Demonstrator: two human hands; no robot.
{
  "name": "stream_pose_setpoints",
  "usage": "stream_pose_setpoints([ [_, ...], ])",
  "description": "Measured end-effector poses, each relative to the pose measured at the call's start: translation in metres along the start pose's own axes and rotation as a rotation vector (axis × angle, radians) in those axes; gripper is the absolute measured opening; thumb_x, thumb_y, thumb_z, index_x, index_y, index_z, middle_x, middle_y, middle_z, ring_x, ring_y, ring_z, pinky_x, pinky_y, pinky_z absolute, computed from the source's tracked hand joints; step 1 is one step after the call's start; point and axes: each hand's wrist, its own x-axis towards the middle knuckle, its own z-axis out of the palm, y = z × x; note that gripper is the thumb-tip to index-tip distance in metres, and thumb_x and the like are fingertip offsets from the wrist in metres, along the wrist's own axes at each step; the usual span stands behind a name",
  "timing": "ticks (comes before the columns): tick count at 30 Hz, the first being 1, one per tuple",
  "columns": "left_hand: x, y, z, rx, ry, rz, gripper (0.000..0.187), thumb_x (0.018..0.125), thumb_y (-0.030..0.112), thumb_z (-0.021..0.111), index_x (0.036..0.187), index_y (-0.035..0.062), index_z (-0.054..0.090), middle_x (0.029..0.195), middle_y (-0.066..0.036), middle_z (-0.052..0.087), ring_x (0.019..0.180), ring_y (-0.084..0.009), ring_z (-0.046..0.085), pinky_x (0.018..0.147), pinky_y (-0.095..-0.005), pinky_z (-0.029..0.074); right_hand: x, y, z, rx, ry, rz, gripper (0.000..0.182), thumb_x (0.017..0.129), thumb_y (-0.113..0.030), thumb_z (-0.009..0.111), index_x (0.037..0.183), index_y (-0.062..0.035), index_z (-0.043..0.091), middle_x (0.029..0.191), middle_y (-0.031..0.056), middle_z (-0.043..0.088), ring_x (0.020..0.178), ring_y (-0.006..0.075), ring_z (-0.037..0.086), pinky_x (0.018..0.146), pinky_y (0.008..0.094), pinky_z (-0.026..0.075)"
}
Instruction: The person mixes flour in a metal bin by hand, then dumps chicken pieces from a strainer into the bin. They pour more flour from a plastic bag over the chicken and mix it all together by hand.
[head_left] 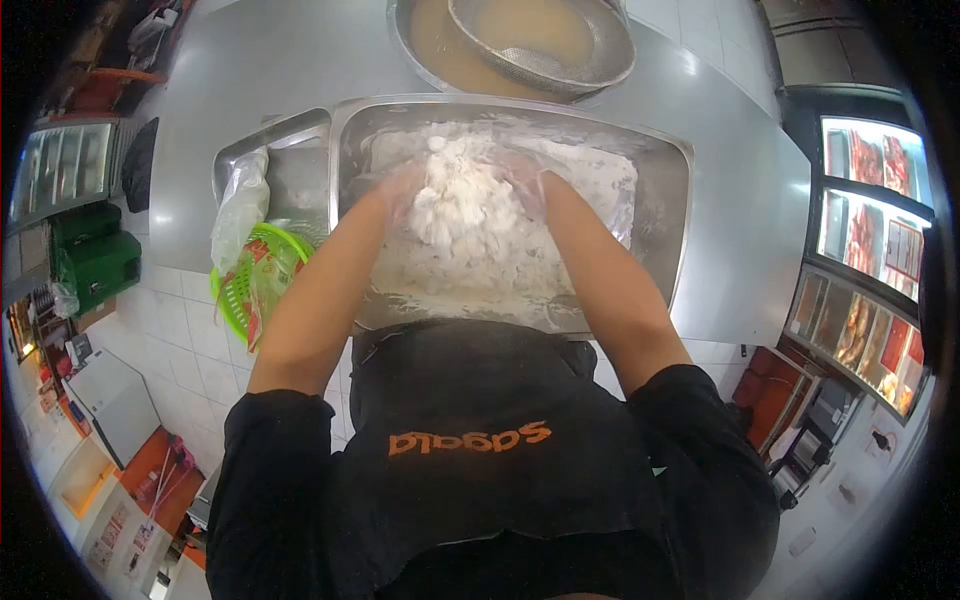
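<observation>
1. Cupping in from both sides, a person's left hand (402, 190) and right hand (522, 175) flank a loose heap of white-coated pieces (465, 205) over a deep steel basin (664, 205).

2. Filmy, see-through gloves appear to cover both hands, the looser edge showing at the right wrist; the fingers are blurred and dusted pale, and it cannot be told whether they close on the pieces or merely press against them.

3. The heap sits between the two palms, toward the far half of the basin, with white powder (600, 190) spread around it and streaked along the walls.

4. Beyond the far rim, on a steel counter (740, 180), stands a wide metal bowl (425, 45) of cloudy tan liquid; a mesh strainer (612, 65) sits partly inside it, overlapping its right side.

5. To the left, a whitish plastic bag (242, 200) drapes over the edge of a smaller compartment (300, 180), near a bright green basket (233, 300) with red-and-green wrapping inside.

6. Black short sleeves (270, 440) and a dark apron (500, 390) with orange lettering fill the foreground; a lit display case (865, 200) glows at right.
</observation>
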Motion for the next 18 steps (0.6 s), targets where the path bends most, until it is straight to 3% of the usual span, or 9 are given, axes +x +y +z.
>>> stream_pose_setpoints([
  [3,-0.017,-0.003,-0.014,0.428,0.021,-0.04,0.04,0.099,0.036,0.048,0.122,0.0067,0.063,0.12,-0.012,0.064,0.107,-0.024,0.062,0.093,-0.0396,0.05,-0.019,0.01,-0.036,-0.318,-0.069,-0.009,0.06,0.096,-0.043,0.055,0.146,-0.0107,0.045,0.146,0.0089,0.048,0.13,0.024,0.048,0.108,0.0413,0.039],
  [5,-0.015,-0.012,-0.029,0.993,0.032,-0.075,0.04,0.096,0.035,0.052,0.121,0.006,0.064,0.116,-0.014,0.066,0.105,-0.0248,0.062,0.092,-0.039,0.05,-0.032,0.005,-0.047,-0.472,0.106,0.172,0.064,0.096,-0.047,0.053,0.147,-0.0089,0.045,0.142,0.012,0.055,0.122,0.0276,0.057,0.108,0.0436,0.039],
  [7,-0.031,-0.023,-0.03,1.144,-0.028,-0.111,0.039,0.094,0.033,0.055,0.12,0.0053,0.065,0.113,-0.015,0.067,0.103,-0.0256,0.062,0.091,-0.0384,0.049,-0.052,0.002,-0.054,-0.682,0.353,0.338,0.064,0.097,-0.048,0.05,0.147,-0.0081,0.044,0.139,0.0127,0.057,0.12,0.028,0.059,0.107,0.0443,0.039],
  [10,-0.082,-0.024,0.0,1.117,-0.179,-0.063,0.034,0.088,0.025,0.059,0.11,0.0006,0.067,0.102,-0.019,0.068,0.097,-0.0289,0.064,0.089,-0.0377,0.05,0.047,0.207,-0.172,-0.796,0.21,0.061,0.058,0.097,-0.04,0.055,0.143,-0.0068,0.048,0.125,0.0073,0.065,0.11,0.0241,0.061,0.095,0.0377,0.049],
  [12,-0.089,-0.024,0.013,1.118,-0.254,-0.045,0.031,0.084,0.02,0.061,0.103,-0.0026,0.069,0.096,-0.021,0.069,0.093,-0.0311,0.065,0.087,-0.0378,0.05,-0.019,0.075,-0.047,-1.085,-0.092,0.361,0.051,0.098,-0.04,0.054,0.14,-0.0128,0.053,0.121,0.0094,0.068,0.108,0.0234,0.062,0.094,0.0396,0.049],
  [14,-0.074,-0.031,0.019,1.19,-0.3,-0.054,0.028,0.082,0.016,0.063,0.098,-0.0046,0.07,0.092,-0.022,0.069,0.09,-0.0328,0.066,0.087,-0.0384,0.051,-0.002,0.106,-0.031,-1.01,-0.177,0.179,0.044,0.097,-0.034,0.054,0.138,-0.0173,0.055,0.125,0.0113,0.065,0.11,0.0246,0.062,0.095,0.0404,0.049],
  [15,-0.051,-0.056,0.009,1.263,-0.361,0.139,0.026,0.081,0.015,0.063,0.096,-0.0043,0.071,0.09,-0.022,0.07,0.088,-0.0332,0.067,0.085,-0.0393,0.051,0.006,0.121,-0.023,-0.971,-0.222,0.091,0.042,0.097,-0.031,0.054,0.137,-0.0196,0.056,0.127,0.0123,0.064,0.111,0.0252,0.062,0.096,0.0408,0.049],
  [16,-0.016,-0.095,-0.01,1.331,-0.423,0.334,0.025,0.08,0.014,0.064,0.095,-0.0041,0.071,0.088,-0.022,0.07,0.086,-0.0336,0.068,0.083,-0.0401,0.052,0.008,0.125,-0.017,-1.273,-0.274,-0.127,0.041,0.096,-0.027,0.055,0.137,-0.0219,0.055,0.129,0.0115,0.063,0.114,0.0251,0.061,0.098,0.0408,0.048],
  [18,-0.006,-0.096,-0.015,1.589,-0.512,0.601,0.024,0.079,0.015,0.065,0.093,-0.0036,0.072,0.089,-0.023,0.071,0.087,-0.0344,0.069,0.081,-0.042,0.054,0.009,0.12,-0.013,-1.478,-0.222,-0.319,0.045,0.094,-0.019,0.056,0.138,-0.0256,0.054,0.133,0.0084,0.062,0.117,0.0261,0.059,0.1,0.0411,0.047],
])
